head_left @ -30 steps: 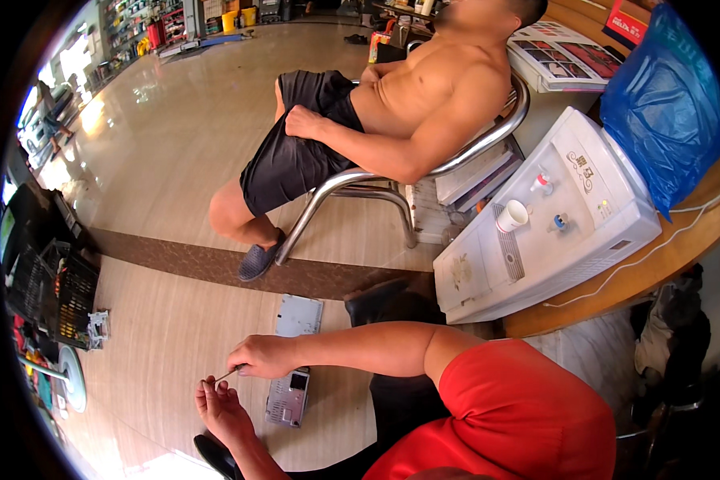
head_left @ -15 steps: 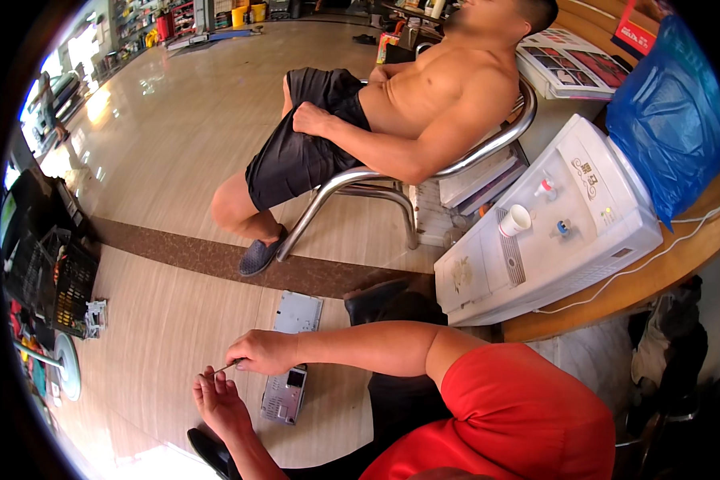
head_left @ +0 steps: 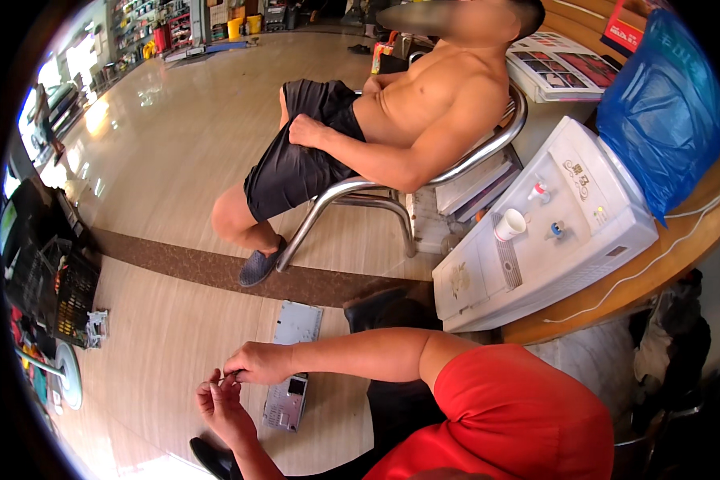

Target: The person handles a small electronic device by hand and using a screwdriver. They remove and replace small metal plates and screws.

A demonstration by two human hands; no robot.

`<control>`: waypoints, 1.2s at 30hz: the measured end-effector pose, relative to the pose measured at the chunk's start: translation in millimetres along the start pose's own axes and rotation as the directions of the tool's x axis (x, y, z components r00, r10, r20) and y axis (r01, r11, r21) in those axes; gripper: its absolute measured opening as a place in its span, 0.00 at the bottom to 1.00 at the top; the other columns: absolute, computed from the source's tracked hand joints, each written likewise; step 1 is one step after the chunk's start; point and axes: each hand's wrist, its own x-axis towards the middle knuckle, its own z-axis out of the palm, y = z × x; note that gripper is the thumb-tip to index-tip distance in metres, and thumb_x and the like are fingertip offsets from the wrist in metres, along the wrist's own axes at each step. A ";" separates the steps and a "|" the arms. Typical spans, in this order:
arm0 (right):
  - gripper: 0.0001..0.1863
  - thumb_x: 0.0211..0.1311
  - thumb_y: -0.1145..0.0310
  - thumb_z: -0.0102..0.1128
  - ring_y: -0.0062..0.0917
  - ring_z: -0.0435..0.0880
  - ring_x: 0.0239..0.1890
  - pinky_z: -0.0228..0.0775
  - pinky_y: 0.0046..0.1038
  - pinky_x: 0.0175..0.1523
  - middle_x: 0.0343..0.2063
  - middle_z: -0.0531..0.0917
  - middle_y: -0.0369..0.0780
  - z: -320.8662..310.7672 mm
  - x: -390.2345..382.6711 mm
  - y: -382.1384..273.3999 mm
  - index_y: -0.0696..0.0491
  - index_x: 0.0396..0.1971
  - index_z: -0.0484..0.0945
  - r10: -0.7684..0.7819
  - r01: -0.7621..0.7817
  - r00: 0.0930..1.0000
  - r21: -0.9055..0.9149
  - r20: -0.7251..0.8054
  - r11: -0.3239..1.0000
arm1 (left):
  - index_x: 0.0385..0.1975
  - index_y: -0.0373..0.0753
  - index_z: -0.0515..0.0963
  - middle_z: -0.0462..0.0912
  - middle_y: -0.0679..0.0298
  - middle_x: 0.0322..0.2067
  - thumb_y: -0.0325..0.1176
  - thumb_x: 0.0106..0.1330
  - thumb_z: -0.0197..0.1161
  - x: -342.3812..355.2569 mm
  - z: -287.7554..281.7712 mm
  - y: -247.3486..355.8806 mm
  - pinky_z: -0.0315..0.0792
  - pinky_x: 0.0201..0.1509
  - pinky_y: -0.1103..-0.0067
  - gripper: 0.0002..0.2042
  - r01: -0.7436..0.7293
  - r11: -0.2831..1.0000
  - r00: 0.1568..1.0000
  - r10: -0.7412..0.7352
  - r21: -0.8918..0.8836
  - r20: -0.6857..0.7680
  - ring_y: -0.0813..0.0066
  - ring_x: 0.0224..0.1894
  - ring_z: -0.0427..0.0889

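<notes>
Head view shows our right hand (head_left: 260, 362), fingers closed on a thin tool (head_left: 232, 374) beside our left hand (head_left: 222, 406), whose grip we cannot tell, left of the metal box (head_left: 282, 408); a loose pinch could drop it onto the floor (head_left: 152, 352).

The left hand (head_left: 226, 402) and right hand (head_left: 258, 364) meet at the fingertips around a thin dark tool (head_left: 231, 374), partly hidden. Beneath the right forearm, a flat metal cover (head_left: 298, 322) and a perforated metal device casing (head_left: 286, 406) lie on the floor (head_left: 160, 320). To the right, a white water dispenser (head_left: 482, 282) carrying a paper cup (head_left: 510, 226) rests on a wooden counter (head_left: 680, 250). Farther off, a person in dark shorts (head_left: 300, 156) sits in a tubular metal chair (head_left: 405, 224).
</notes>
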 end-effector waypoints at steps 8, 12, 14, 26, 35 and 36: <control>0.39 0.53 0.80 0.56 0.28 0.74 0.56 0.75 0.35 0.49 0.58 0.71 0.37 -168.1 -2.7 0.0 0.43 0.67 0.58 0.084 0.324 0.880 0.720 -0.468 0.614 | 0.40 0.41 0.70 0.78 0.58 0.44 0.33 0.71 0.56 7.2 -22.7 -14.1 0.76 0.40 0.80 0.05 0.060 0.996 0.994 -0.066 -0.069 -0.087 0.76 0.36 0.80; 0.37 0.55 0.83 0.47 0.40 0.66 0.65 0.69 0.50 0.59 0.64 0.67 0.35 -287.6 -82.4 23.0 0.35 0.65 0.62 -0.022 0.784 0.532 0.484 -0.846 0.389 | 0.39 0.42 0.71 0.78 0.58 0.44 0.33 0.71 0.57 5.8 -26.9 -24.9 0.76 0.40 0.81 0.05 0.103 0.993 0.991 -0.107 -0.059 -0.079 0.76 0.36 0.80; 0.37 0.56 0.85 0.43 0.41 0.61 0.68 0.64 0.52 0.62 0.64 0.67 0.34 -298.2 -108.7 27.7 0.35 0.64 0.64 -0.038 0.827 0.489 0.449 -0.871 0.338 | 0.39 0.42 0.71 0.78 0.58 0.44 0.34 0.71 0.57 5.8 -28.4 -30.4 0.75 0.38 0.82 0.05 0.147 0.988 0.982 -0.150 -0.038 -0.111 0.75 0.35 0.79; 0.41 0.55 0.85 0.42 0.40 0.55 0.71 0.60 0.54 0.65 0.71 0.52 0.34 -315.2 -134.3 23.8 0.39 0.70 0.53 0.030 0.755 0.434 0.383 -0.900 0.532 | 0.38 0.43 0.72 0.78 0.60 0.44 0.35 0.71 0.57 9.6 -11.2 -56.1 0.71 0.38 0.83 0.04 0.271 0.961 0.961 -0.274 -0.056 -0.038 0.77 0.36 0.76; 0.37 0.58 0.82 0.45 0.40 0.57 0.70 0.61 0.53 0.64 0.70 0.57 0.33 -309.7 -139.7 25.7 0.41 0.69 0.56 0.111 0.690 0.420 0.396 -0.901 0.606 | 0.39 0.44 0.72 0.79 0.60 0.43 0.36 0.71 0.56 10.7 -9.3 -54.9 0.71 0.38 0.83 0.05 0.271 0.961 0.961 -0.274 -0.054 -0.043 0.77 0.36 0.77; 0.37 0.58 0.82 0.45 0.40 0.57 0.70 0.61 0.53 0.64 0.70 0.57 0.32 -309.2 -138.5 24.2 0.41 0.69 0.56 0.099 0.704 0.428 0.400 -0.898 0.587 | 0.39 0.44 0.72 0.79 0.60 0.43 0.36 0.71 0.57 10.8 -9.5 -54.5 0.72 0.38 0.83 0.05 0.270 0.961 0.962 -0.272 -0.055 -0.038 0.77 0.36 0.77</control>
